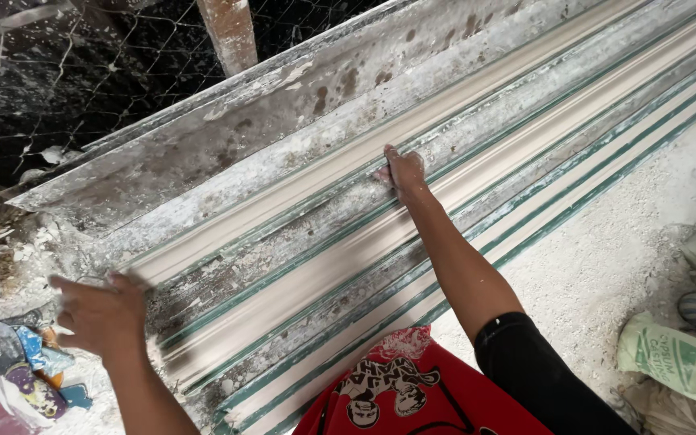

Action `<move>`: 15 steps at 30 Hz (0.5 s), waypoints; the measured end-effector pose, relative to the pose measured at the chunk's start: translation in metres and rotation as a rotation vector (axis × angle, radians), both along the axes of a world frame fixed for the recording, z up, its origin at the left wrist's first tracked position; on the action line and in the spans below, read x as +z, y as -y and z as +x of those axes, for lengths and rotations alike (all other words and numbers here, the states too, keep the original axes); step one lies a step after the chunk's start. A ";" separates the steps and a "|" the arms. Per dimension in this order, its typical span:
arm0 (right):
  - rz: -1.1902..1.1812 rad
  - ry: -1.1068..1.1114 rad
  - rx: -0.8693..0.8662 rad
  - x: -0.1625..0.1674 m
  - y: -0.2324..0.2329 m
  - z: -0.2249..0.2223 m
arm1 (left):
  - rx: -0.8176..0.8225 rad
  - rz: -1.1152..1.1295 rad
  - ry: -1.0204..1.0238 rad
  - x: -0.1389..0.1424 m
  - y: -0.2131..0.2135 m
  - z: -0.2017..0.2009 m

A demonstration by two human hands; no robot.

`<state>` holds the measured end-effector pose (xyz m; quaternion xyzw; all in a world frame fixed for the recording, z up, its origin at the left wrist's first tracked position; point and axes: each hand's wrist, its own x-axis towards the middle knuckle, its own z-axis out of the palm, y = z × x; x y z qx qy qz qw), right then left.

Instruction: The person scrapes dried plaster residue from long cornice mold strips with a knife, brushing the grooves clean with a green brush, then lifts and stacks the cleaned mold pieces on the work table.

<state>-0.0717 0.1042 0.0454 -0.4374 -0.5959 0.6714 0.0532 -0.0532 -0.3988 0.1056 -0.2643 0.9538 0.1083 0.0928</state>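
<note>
Our right hand presses flat, fingers together, on the cream moulding strip running lower left to upper right; our left hand hovers spread near its lower-left end.

The long moulding strips are pale cream, set in grey moulds edged with green lines and blotched with white plaster and brown stains. The shirt is red with a black-and-white print; the sleeve is black. The near right sack is pale green with darker green print.
</note>
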 end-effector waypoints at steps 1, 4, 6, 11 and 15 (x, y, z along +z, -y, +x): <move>-0.003 -0.001 0.000 0.003 0.000 -0.004 | -0.071 -0.162 -0.078 0.011 -0.017 -0.001; -0.024 -0.016 0.030 0.008 0.002 -0.013 | -0.293 0.313 -0.294 0.021 -0.088 -0.007; -0.034 -0.044 0.074 0.010 0.001 -0.017 | -0.795 0.238 -0.286 0.013 -0.146 -0.014; -0.104 -0.135 0.201 0.016 -0.011 -0.024 | -1.058 0.166 -0.248 -0.021 -0.261 -0.047; -0.281 -0.333 0.431 0.014 -0.030 -0.016 | -1.002 0.062 -0.087 -0.030 -0.282 -0.069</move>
